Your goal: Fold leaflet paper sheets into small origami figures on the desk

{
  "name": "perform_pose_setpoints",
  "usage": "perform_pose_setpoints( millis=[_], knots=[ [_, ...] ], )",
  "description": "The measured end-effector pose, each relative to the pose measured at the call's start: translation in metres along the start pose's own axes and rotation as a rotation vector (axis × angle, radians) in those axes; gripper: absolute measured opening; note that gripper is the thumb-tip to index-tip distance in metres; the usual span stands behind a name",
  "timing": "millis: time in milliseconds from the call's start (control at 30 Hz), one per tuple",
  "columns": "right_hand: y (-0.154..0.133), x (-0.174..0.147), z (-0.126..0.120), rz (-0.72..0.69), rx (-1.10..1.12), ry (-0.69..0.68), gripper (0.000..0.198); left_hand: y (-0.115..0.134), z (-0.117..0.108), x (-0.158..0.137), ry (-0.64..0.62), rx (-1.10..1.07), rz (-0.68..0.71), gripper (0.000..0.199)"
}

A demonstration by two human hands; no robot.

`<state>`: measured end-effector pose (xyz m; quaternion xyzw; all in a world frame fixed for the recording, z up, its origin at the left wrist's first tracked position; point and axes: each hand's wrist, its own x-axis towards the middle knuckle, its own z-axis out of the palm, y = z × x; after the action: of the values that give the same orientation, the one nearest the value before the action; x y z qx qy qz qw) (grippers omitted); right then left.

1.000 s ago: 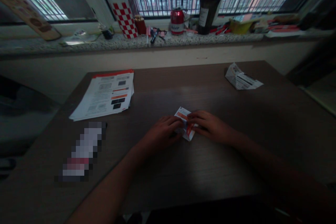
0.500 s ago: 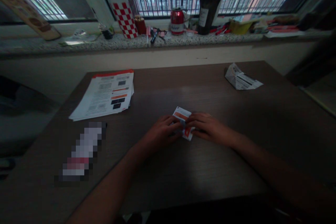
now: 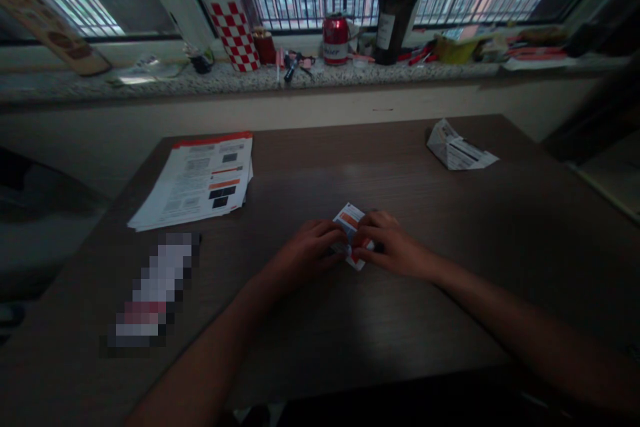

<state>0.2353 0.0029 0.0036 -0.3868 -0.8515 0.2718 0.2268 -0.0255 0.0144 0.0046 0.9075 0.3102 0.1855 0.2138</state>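
Note:
A small piece of folded paper (image 3: 349, 215), white with orange and red print, lies on the table between my hands. My left hand (image 3: 319, 245) is closed on its left side, fingers bent onto the paper. From the right, my right hand (image 3: 390, 243) grips the other side with curled fingers and thumb. The fingers cover much of the middle, so the folds there are hidden.
A stack of printed sheets (image 3: 200, 180) lies at the back left of the brown table (image 3: 320, 340). Below it is a pixelated oblong object (image 3: 155, 287). A folded printed paper (image 3: 460, 149) stands at the back right. The windowsill holds a red can (image 3: 335, 40) and a checkered bottle (image 3: 235, 37).
The folded paper has turned slightly. My right hand's fingers have curled in more, from lying flatter over the paper. My left hand has hardly moved.

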Motion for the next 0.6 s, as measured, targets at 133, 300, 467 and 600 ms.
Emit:
perform_pose_setpoints(
  millis=[133, 300, 467, 600],
  knots=[
    [-0.0043, 0.0019, 0.0004, 0.077, 0.020, 0.002, 0.011, -0.0035, 0.0030, -0.0010, 0.012, -0.009, 0.004, 0.020],
    [-0.0072, 0.0038, -0.0026, 0.063, 0.019, -0.012, 0.009, -0.0035, 0.0038, -0.0010, 0.014, -0.015, 0.007, 0.020],
    [-0.0074, 0.0041, -0.0062, 0.050, 0.036, -0.057, 0.011, -0.0025, 0.0034, 0.0001, 0.012, -0.022, 0.010, 0.019],
    [-0.0083, 0.0043, -0.0068, 0.045, 0.036, -0.061, 0.009, -0.0017, 0.0025, 0.0007, 0.016, -0.027, 0.008, 0.019]
  ],
)
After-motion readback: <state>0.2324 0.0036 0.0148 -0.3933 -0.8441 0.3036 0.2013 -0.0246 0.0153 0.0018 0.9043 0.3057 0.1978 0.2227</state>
